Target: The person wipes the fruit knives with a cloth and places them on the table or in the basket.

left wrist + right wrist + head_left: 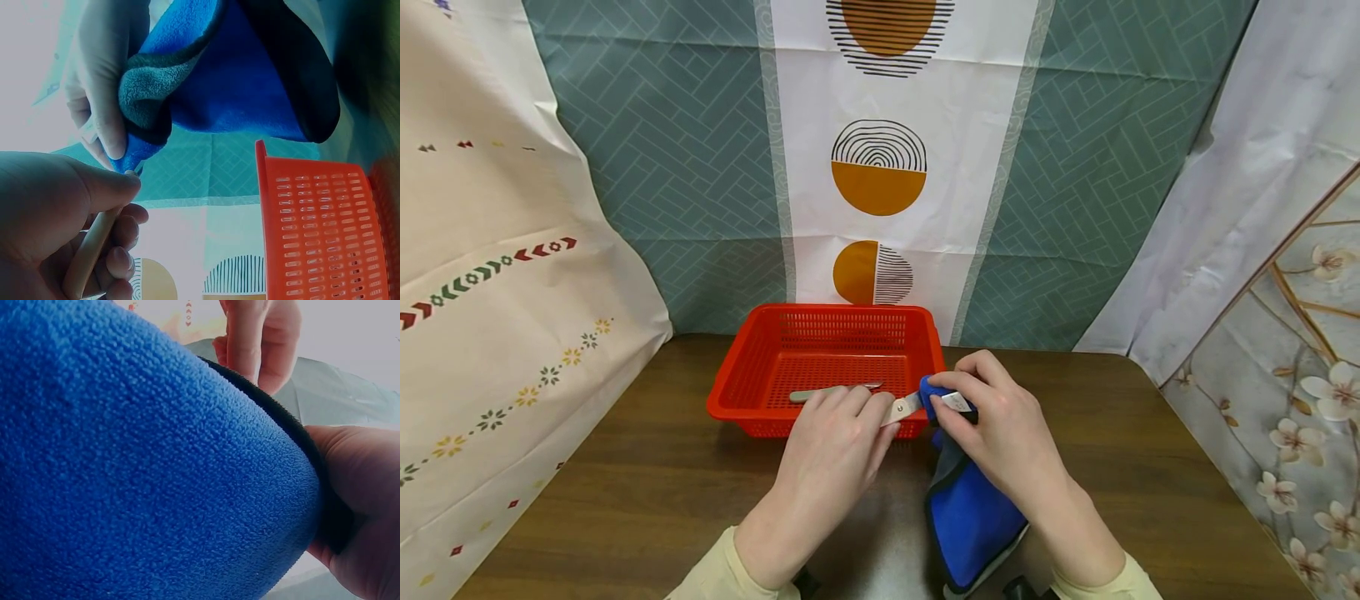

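My left hand [842, 437] grips the pale tan handle of a small folding knife [897, 410], which has a round rivet near its blade end. In the left wrist view the handle [94, 250] lies between thumb and curled fingers. My right hand [1003, 417] pinches a folded part of a blue cloth [973, 521] with dark edging and a white label around the blade, whose tip is hidden. The rest of the cloth hangs below the right hand and fills much of the right wrist view, its fluffy blue side [169, 469] toward the camera.
A red perforated plastic basket [741, 367] stands just beyond both hands. Inside it lies a slim tool with a grey-green handle [808, 394] and a narrow metal end. Brown wooden tabletop [647, 475] surrounds the basket, with patterned curtains behind and at both sides.
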